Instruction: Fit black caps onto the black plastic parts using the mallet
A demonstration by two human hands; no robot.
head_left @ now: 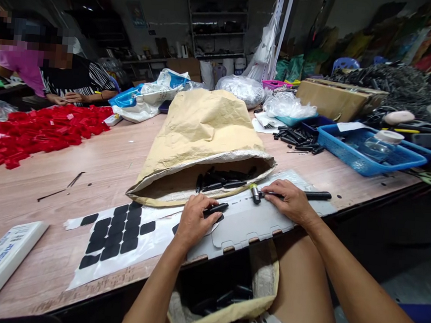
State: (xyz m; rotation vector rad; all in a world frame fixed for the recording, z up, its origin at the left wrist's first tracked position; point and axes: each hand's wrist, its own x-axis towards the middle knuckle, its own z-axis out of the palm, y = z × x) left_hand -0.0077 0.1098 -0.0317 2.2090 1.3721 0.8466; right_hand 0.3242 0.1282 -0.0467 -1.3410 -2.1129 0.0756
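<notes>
A black piece (214, 209) is being pinched by the left hand (192, 223); a black pen-like rod (310, 195) is being pressed down under the right hand (290, 201). Many pieces are still lying in the far sack (202, 140); some are already sitting in the near bag (227, 302).

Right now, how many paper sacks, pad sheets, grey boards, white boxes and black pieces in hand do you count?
Paper sacks: 2, big sack, lap sack
Pad sheet: 1
Grey board: 1
White box: 1
Black pieces: 2, short piece, left hand; long stick, right hand
Total: 7
</notes>
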